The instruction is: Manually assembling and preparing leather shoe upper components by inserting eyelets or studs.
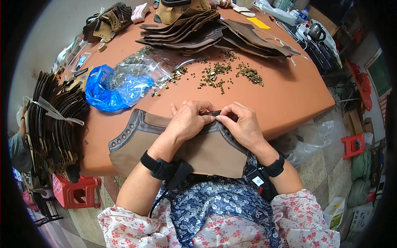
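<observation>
A brown boot upper (202, 155) with dark trim and eyelet holes along its two curved edges lies over the table's near edge and my lap. My left hand (188, 122) is closed on its upper edge, near the top of the right-hand eyelet strip. There, my right hand (244, 124) pinches thumb and forefinger together, the tips meeting those of my left. Whatever small thing sits between the right fingertips is hidden. Beyond my hands, loose brass-coloured lace hooks and eyelets (215, 74) lie in scattered heaps on the table.
A blue plastic bag (101, 93) and a clear bag of metal pieces (136, 68) stand left of the heaps on the orange-brown table (289, 93). Stacked brown uppers (182, 35) fill the back; a tied bundle (53, 120) rises at the left edge. Red stools (76, 192) stand below.
</observation>
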Tool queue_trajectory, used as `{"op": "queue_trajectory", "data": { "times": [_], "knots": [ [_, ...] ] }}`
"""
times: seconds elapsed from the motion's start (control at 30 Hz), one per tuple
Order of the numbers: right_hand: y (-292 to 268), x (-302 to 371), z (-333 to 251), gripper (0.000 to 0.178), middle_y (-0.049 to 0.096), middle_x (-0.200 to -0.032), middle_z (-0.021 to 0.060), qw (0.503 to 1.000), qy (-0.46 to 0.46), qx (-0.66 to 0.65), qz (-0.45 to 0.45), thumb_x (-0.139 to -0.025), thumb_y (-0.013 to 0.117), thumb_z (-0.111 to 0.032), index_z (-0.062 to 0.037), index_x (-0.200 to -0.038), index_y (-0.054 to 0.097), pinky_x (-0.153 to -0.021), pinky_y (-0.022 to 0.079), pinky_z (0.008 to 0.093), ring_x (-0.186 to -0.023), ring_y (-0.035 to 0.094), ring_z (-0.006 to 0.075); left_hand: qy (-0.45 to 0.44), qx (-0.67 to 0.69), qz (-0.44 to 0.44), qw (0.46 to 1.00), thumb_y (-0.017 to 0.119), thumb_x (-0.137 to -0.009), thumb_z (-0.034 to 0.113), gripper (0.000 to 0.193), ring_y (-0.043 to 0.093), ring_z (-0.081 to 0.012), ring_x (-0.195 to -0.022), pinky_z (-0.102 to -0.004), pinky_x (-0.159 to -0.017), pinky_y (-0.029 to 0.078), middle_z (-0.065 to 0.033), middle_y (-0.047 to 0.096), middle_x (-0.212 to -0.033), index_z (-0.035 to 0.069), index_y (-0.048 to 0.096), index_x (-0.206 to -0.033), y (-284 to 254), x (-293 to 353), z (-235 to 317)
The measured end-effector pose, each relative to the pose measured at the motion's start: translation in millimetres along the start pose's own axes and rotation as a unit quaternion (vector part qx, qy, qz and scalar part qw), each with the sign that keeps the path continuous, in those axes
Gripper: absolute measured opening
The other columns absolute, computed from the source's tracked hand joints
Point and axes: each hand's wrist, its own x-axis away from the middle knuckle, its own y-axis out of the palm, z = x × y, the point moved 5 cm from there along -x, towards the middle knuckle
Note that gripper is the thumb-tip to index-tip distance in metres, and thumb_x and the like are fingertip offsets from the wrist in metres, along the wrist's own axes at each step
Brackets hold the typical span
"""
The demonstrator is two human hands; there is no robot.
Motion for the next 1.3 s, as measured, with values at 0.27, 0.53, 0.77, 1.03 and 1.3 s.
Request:
{"op": "queue_trajectory", "data": {
  "times": [0.27,0.53,0.77,1.03,1.3],
  "knots": [
    [1.7,3.6,-6.0,0.010,0.062,-0.078,0.0133,0.998,-0.034,0.038,0.036,-0.079,0.070,-0.005,0.0005,-0.082,0.061,-0.062,0.048,0.0344,-0.069,0.062,0.0273,0.015,-0.019,0.023,0.999,0.071,-0.084,0.021,0.018,0.064,-0.0143,-0.081,-0.0404,-0.100,0.032,-0.0045,0.071,-0.080,0.008,0.072,-0.098,-1.0,1.6,3.0],
    [-0.3,-0.5,7.0,0.013,0.064,-0.076,0.0084,0.995,0.083,-0.044,-0.013,-0.082,0.071,-0.007,0.0004,-0.083,0.060,-0.062,0.049,0.0294,-0.069,0.063,0.0151,0.023,0.020,0.025,0.999,0.071,-0.083,0.012,0.016,0.063,-0.0117,-0.076,-0.0280,-0.078,0.049,-0.0057,0.071,-0.081,0.005,0.072,-0.097,-1.7,1.3,1.8],
    [1.0,-10.0,23.5,0.011,0.064,-0.070,0.0028,0.978,0.126,-0.142,-0.087,-0.083,0.070,-0.008,0.0013,-0.087,0.067,-0.061,0.048,0.0243,-0.066,0.059,0.0079,0.013,0.063,0.024,0.998,0.071,-0.082,0.007,0.017,0.063,-0.0100,-0.078,-0.0269,-0.073,0.051,-0.0053,0.071,-0.082,0.001,0.071,-0.098,-1.3,0.8,-2.0],
    [2.5,-11.3,23.5,0.012,0.066,-0.071,0.0033,0.991,0.076,-0.083,-0.073,-0.085,0.068,-0.011,0.0007,-0.088,0.068,-0.060,0.048,0.0250,-0.065,0.058,0.0069,0.014,0.031,0.015,0.999,0.073,-0.081,0.009,0.015,0.061,-0.0106,-0.071,-0.0286,-0.068,0.050,-0.0053,0.069,-0.076,0.001,0.070,-0.092,-2.2,1.0,4.1],
    [-47.3,-63.4,49.1,0.013,0.069,-0.083,0.0113,0.991,-0.015,0.129,-0.013,-0.085,0.063,-0.011,-0.0019,-0.091,0.069,-0.070,0.051,0.0340,-0.076,0.066,0.0240,0.004,0.017,0.001,1.000,0.073,-0.080,0.016,0.015,0.065,-0.0283,-0.084,-0.0665,-0.108,0.013,-0.0082,0.065,-0.072,0.004,0.070,-0.088,1.9,-2.4,-2.4]
  ]
}}
